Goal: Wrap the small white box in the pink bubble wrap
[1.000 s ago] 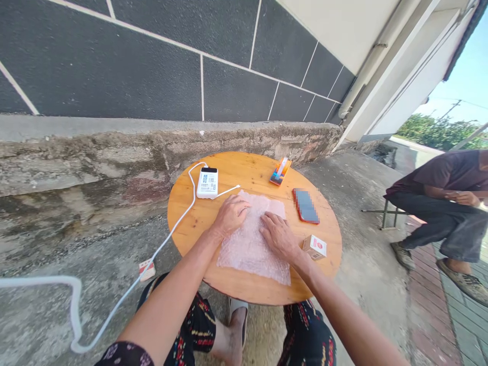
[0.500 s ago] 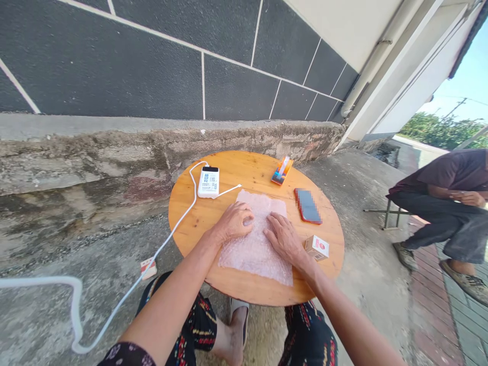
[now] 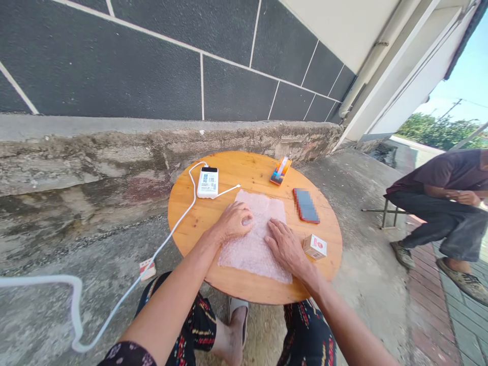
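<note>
A pinkish, translucent sheet of bubble wrap (image 3: 259, 254) lies flat on a round wooden table (image 3: 186, 223). Resting on its left side is my left hand (image 3: 233, 222), fingers loosely bent, with a gap between thumb and forefinger. My right hand (image 3: 285, 246) lies on the right part of the sheet with its fingers stretched out and palm down. Both hands are open and touch the sheet without lifting it. A small cardboard box (image 3: 315, 246) with a white, red-marked top stands just right of my right hand.
Toward the back are a white power bank (image 3: 208, 183) with cables and an orange tape dispenser (image 3: 281, 171). A phone (image 3: 306, 205) lies at the right. A white cable (image 3: 163, 243) hangs off the left edge. Another person (image 3: 438, 198) sits at far right; a wall rises behind.
My right hand has slid slightly toward me over the bubble wrap. My left hand stays about where it was. The view has shifted a little.
</note>
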The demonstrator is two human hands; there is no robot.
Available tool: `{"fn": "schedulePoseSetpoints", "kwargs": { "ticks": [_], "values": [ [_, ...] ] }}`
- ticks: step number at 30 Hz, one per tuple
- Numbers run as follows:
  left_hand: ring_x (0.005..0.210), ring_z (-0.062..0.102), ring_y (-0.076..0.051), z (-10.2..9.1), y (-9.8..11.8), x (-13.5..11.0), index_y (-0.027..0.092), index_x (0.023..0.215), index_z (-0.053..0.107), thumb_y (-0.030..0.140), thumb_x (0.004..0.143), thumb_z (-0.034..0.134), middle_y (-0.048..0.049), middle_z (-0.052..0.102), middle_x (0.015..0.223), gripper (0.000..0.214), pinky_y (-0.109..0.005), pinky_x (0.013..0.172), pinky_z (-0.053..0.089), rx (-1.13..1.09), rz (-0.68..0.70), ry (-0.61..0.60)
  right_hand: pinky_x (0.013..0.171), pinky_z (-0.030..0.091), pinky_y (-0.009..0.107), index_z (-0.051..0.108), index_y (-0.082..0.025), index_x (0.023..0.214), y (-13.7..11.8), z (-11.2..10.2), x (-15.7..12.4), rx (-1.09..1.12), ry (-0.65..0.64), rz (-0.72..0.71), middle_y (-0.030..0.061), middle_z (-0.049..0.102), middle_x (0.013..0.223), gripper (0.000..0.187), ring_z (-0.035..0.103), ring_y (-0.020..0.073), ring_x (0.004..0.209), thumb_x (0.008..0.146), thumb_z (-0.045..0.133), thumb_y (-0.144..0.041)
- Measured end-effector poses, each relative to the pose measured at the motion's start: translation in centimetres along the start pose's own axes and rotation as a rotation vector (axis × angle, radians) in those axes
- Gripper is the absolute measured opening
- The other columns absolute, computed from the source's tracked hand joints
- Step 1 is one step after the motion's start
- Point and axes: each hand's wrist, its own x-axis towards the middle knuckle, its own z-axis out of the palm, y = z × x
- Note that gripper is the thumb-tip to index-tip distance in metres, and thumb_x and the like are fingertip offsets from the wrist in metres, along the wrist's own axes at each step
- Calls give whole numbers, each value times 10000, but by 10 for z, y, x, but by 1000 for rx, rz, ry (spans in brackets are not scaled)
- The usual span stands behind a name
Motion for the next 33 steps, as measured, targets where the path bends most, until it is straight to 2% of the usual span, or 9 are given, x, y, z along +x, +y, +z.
{"fn": "schedulePoseSetpoints", "kwargs": {
  "ticks": [2,6,12,15,19,22,26,29,33],
  "values": [
    [971,559,-224,0,0,0,210,821,670,195,686,630,-43,642,937,141,-353,864,446,0,-4,1,1053,345,435,500,-116,1288,-2,-4,-6,-17,5,9,139,493,1369,422,422,272,1273,933,409,-324],
    [954,570,-222,-1,1,1,208,807,673,190,677,627,-47,650,938,139,-351,858,453,-10,-9,1,1022,359,461,574,-197,1195,2,-25,-28,-31,70,41,95,489,1380,337,420,276,1269,907,421,-282],
    [955,580,-209,-3,2,3,183,888,666,132,694,564,-50,669,955,225,-352,900,449,-76,-14,64,1019,379,443,565,-212,1187,50,-56,-71,53,194,309,96,486,1371,370,458,261,1239,877,437,-371],
    [938,588,-202,-2,-2,4,185,879,664,110,693,540,-39,671,944,236,-358,911,443,-105,-20,130,1018,375,454,515,-191,1250,72,-58,-86,91,175,339,119,486,1368,463,470,279,1232,847,483,-416],
    [911,587,-209,1,-6,3,194,832,669,99,688,534,-33,678,904,219,-367,878,451,-79,-17,121,950,426,458,478,-179,1287,82,-49,-91,154,143,354,134,534,1311,509,525,294,1164,835,499,-411],
    [891,586,-206,2,-8,1,201,793,673,88,675,537,-22,685,871,213,-364,865,453,-54,-22,99,878,470,436,496,-190,1273,82,-45,-88,192,124,376,119,595,1232,492,585,286,1073,823,518,-387],
    [896,584,-202,5,-10,1,209,769,680,83,672,533,-13,687,859,217,-360,871,445,-34,-39,83,789,498,413,526,-215,1247,77,-50,-80,206,170,387,95,642,1157,469,624,278,974,813,549,-393],
    [906,581,-201,5,-11,2,211,776,688,86,684,525,-17,688,871,224,-360,874,438,-34,-52,84,749,509,395,529,-219,1243,60,-58,-67,266,223,351,96,638,1172,486,634,258,907,805,588,-420],
    [912,576,-205,4,-11,3,207,783,693,83,692,521,-21,692,878,231,-365,872,430,-32,-72,85,795,511,385,528,-212,1233,26,-58,-37,425,255,189,93,629,1179,450,615,229,919,815,600,-363]
  ]
}}
